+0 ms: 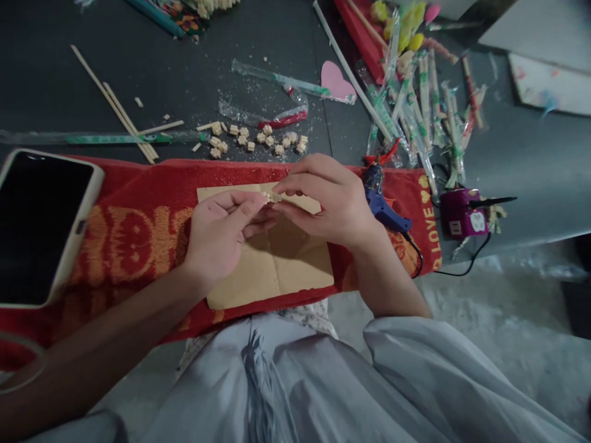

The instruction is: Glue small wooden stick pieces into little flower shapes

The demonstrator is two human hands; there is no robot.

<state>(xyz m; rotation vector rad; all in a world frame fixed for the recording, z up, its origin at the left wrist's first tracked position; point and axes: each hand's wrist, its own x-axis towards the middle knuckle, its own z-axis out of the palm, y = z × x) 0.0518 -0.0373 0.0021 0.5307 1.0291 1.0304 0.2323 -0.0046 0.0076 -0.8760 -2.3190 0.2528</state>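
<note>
My left hand [226, 224] pinches a small cluster of pale wooden stick pieces [271, 197] between thumb and fingers. From the other side, the fingertips of my right hand [325, 200] close on the same cluster. Both hands are over a sheet of tan cardboard [258, 283], which lies on a red towel [133, 246]. Just beyond the towel sit several similar little wooden clusters [270, 138]. To the right of my right hand lies a blue hot glue gun [385, 209].
A phone [41, 227] lies on the towel at left. Thin wooden sticks [115, 107] and plastic wrappers [277, 77] are scattered on the dark table [184, 67]. At right are bundled wrapped chopsticks [422, 98], a pink paper heart [337, 80] and a purple box [462, 212] with a cord.
</note>
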